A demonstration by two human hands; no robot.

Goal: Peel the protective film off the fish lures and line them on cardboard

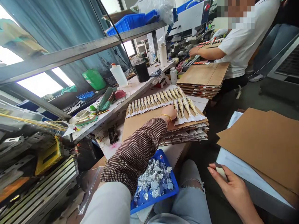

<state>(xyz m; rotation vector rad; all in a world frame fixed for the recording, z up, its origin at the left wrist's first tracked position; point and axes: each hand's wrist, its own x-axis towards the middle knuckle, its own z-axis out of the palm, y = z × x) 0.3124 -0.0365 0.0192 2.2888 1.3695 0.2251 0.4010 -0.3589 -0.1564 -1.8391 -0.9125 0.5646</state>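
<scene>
My left hand [170, 113], in a checked sleeve cover, reaches over the top sheet of a cardboard stack [142, 124]. Its fingers are closed at the left end of a short front row, on a fish-shaped lure [175, 105] that they partly hide. Beside it lie several more painted fish lures [187, 106] with white paper at their tails. Behind, a long row of similar lures [151, 100] runs along the sheet. Low on the right, my right hand [231, 183] pinches a small pale block with a dark end [220, 173] between thumb and fingers.
A blue tray [174, 189] of crumpled silver foil sits by my knees. To the right are loose cardboard sheets [263, 143]. Bottles [118, 75] and a black container [141, 71] stand on the ledge. A co-worker [247, 46] sits beyond another cardboard stack [203, 74].
</scene>
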